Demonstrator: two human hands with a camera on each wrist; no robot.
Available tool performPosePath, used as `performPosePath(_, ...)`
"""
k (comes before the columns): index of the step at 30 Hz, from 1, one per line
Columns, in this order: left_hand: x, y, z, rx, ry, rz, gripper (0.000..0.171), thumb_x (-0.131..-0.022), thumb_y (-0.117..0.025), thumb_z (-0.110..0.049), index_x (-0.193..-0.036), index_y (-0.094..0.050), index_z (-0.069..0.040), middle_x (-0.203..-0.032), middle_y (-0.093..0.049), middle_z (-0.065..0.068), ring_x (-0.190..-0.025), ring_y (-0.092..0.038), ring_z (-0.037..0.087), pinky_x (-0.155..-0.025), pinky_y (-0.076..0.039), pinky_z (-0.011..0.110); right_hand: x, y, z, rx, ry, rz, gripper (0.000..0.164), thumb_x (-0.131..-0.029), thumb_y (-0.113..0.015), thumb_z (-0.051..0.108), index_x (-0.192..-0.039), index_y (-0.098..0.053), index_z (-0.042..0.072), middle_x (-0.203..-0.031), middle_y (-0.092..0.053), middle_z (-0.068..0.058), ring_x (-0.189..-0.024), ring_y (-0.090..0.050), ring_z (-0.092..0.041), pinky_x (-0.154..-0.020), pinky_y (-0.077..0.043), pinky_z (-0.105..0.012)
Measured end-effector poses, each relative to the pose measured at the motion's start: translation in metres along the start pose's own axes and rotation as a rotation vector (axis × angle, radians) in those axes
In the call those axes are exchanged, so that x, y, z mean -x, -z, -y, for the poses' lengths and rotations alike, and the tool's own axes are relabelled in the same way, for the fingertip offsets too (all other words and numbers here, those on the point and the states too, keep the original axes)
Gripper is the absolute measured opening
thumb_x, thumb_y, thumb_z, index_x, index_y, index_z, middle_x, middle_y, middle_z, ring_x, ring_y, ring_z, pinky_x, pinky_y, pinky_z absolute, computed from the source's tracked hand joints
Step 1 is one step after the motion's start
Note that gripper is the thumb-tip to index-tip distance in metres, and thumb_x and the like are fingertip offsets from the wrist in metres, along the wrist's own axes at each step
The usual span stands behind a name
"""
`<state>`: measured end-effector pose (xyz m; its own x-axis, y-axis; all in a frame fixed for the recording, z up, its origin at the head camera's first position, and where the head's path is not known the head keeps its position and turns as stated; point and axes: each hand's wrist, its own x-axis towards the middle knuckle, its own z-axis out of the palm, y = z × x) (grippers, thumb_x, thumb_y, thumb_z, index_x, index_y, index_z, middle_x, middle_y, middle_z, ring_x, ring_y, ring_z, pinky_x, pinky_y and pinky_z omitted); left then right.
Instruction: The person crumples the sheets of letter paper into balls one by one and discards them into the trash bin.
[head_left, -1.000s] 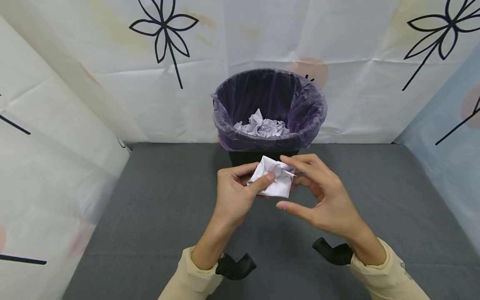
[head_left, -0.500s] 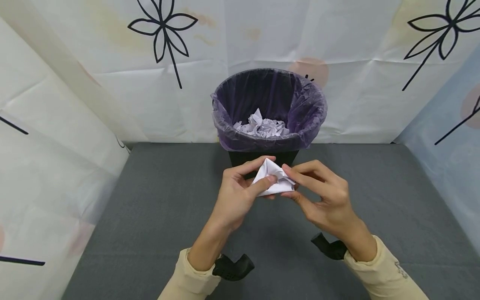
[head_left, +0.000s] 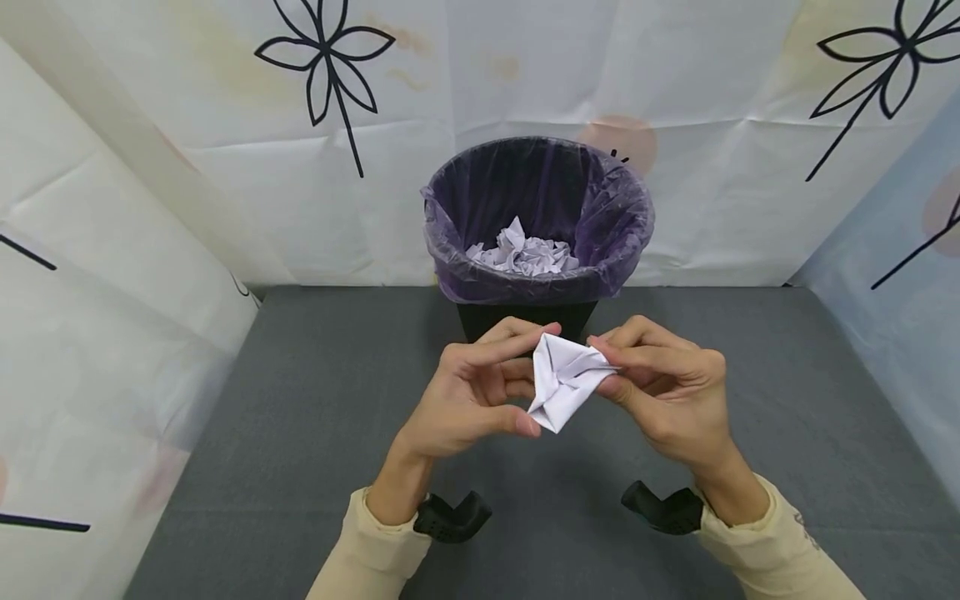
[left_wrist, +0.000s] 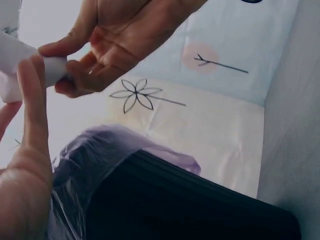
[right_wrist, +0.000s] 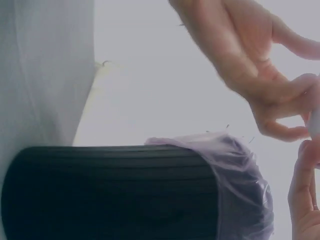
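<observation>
A white sheet of paper (head_left: 562, 379), folded into a small creased packet, is held in the air between both hands in the head view. My right hand (head_left: 671, 387) pinches its right corner between thumb and fingers. My left hand (head_left: 480, 379) spans the opposite side, index fingertip at the top corner and thumb at the lower left corner. In the left wrist view the folded paper (left_wrist: 55, 70) shows partly behind a straight left finger (left_wrist: 34, 105). Only a sliver of paper (right_wrist: 315, 120) appears at the edge of the right wrist view.
Behind the hands stands a black bin (head_left: 525, 317) with a purple plastic liner (head_left: 450, 271). Crumpled white paper (head_left: 528, 252) lies inside it. A grey cloth (head_left: 337, 400) covers the table, and a patterned white sheet (head_left: 225, 167) hangs around it. Black wrist mounts (head_left: 453, 518) sit at both cuffs.
The folded paper has moved slightly right and turned, showing its crossed folds. My left thumb has slid off its face to the corner, while my right hand has come to pinch the right corner.
</observation>
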<state>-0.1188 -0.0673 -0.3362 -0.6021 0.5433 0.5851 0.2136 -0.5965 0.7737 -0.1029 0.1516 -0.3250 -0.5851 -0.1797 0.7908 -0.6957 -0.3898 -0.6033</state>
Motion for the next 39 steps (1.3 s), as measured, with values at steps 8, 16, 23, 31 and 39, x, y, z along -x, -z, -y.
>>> performPosePath(8, -0.004, -0.01, 0.001, -0.219, -0.163, -0.127, 0.065, -0.081, -0.085, -0.024, -0.119, -0.06, 0.023, -0.114, -0.062, 0.027, -0.094, -0.061, 0.023, -0.072, -0.058, 0.033, -0.004, -0.005, 0.006, -0.016, 0.024, 0.013, 0.016, -0.085, -0.075, -0.011, -0.101, -0.072, -0.016, -0.098, -0.068, -0.018, -0.096, -0.069, -0.028, -0.08, -0.06, -0.03)
performPosePath(16, -0.007, -0.022, 0.005, -0.368, -0.31, -0.221, 0.053, -0.081, -0.083, -0.024, -0.111, -0.069, 0.018, -0.103, -0.063, 0.03, -0.089, -0.062, 0.024, -0.068, -0.057, 0.036, -0.006, -0.017, 0.013, 0.111, 0.088, -0.069, 0.008, -0.085, -0.076, -0.011, -0.09, -0.072, -0.015, -0.089, -0.067, -0.018, -0.09, -0.07, -0.025, -0.077, -0.06, -0.026)
performPosePath(23, -0.012, -0.029, 0.012, -0.482, -0.445, -0.279, 0.049, -0.086, -0.08, -0.021, -0.12, -0.068, 0.012, -0.105, -0.064, 0.03, -0.086, -0.064, 0.029, -0.069, -0.059, 0.035, -0.009, -0.029, 0.012, 0.295, 0.21, -0.174, 0.012, -0.085, -0.077, -0.009, -0.078, -0.07, -0.017, -0.075, -0.061, -0.02, -0.085, -0.069, -0.021, -0.077, -0.058, -0.022)
performPosePath(31, -0.012, -0.028, 0.018, -0.569, -0.514, -0.33, 0.047, -0.09, -0.077, -0.017, -0.13, -0.064, 0.005, -0.105, -0.061, 0.03, -0.088, -0.068, 0.029, -0.073, -0.062, 0.037, -0.014, -0.039, 0.021, 0.635, 0.296, -0.106, 0.023, -0.096, -0.071, 0.008, -0.084, -0.077, -0.011, -0.076, -0.057, -0.02, -0.078, -0.062, -0.023, -0.077, -0.055, -0.018)
performPosePath(39, -0.011, -0.028, 0.013, -0.624, -0.532, -0.362, 0.044, -0.094, -0.074, -0.014, -0.127, -0.063, 0.013, -0.104, -0.06, 0.029, -0.085, -0.067, 0.026, -0.067, -0.061, 0.033, -0.018, -0.035, 0.032, 0.555, 0.211, 0.089, 0.025, -0.099, -0.065, 0.006, -0.108, -0.071, -0.016, -0.093, -0.064, -0.022, -0.087, -0.062, -0.022, -0.081, -0.052, -0.02)
